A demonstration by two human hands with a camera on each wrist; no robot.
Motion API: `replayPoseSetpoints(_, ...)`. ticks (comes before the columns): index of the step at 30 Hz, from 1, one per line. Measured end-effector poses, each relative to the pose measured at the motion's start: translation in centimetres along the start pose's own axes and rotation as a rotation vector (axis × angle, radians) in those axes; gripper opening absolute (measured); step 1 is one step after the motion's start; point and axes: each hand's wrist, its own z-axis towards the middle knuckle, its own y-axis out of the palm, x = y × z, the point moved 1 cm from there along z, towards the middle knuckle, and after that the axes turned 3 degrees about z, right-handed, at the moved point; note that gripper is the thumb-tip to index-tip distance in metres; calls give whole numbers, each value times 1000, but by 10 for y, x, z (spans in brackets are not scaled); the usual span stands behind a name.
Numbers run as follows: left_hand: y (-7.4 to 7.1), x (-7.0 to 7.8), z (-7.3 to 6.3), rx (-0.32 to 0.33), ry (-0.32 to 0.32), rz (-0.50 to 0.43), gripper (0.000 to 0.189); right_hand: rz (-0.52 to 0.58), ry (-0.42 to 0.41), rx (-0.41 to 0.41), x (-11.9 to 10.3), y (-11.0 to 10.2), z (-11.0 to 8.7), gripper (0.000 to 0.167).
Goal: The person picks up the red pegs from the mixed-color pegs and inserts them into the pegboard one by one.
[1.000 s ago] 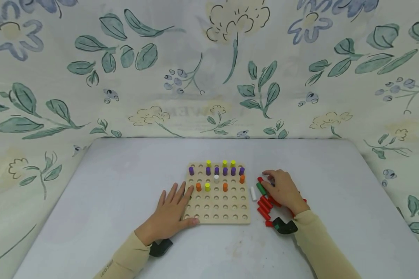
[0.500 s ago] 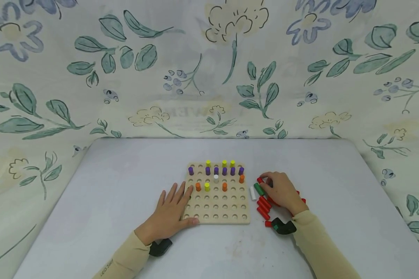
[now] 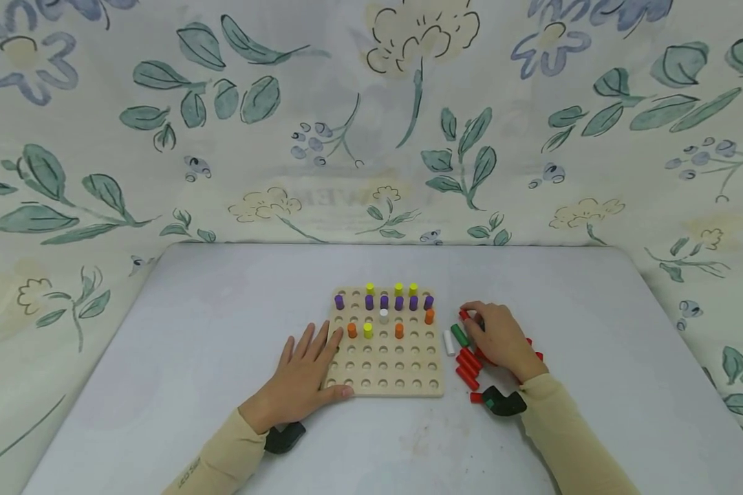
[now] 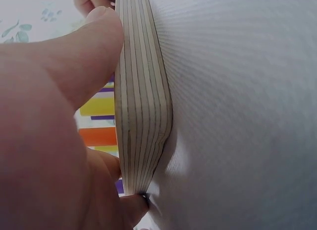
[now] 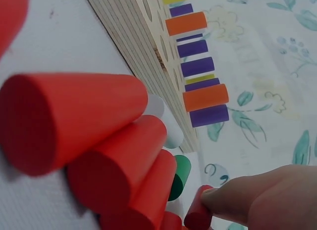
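My left hand (image 3: 298, 385) lies spread over the left edge of a wooden pegboard (image 3: 365, 381); in the left wrist view its thumb (image 4: 94, 47) rests against the layered front side. Purple pegs, yellow pegs (image 3: 368, 331), orange pegs and a white peg stand upright in some of the holes. Right of the board, my right hand (image 3: 501, 340) pinches a red peg (image 5: 199, 208) between thumb and index finger; the index fingertip is mostly hidden in the right wrist view. Just beside it lies a green peg (image 3: 459, 335).
A loose white peg (image 3: 448, 344) lies along the board's right side. Several red pegs (image 3: 468, 378) are scattered under and around the right hand, some hidden by it. The white table (image 3: 248, 282) ends at a flowered cloth (image 3: 371, 137) behind.
My right thumb and index finger have closed on the red peg beside the green one and drawn it slightly up and away. The left hand and the board have stayed in place.
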Motion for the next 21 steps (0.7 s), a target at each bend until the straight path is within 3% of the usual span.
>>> replayPoseSetpoints(21, 0, -1, -1, 5, 7, -2, 97, 104, -14, 65, -5, -10, -4, 32)
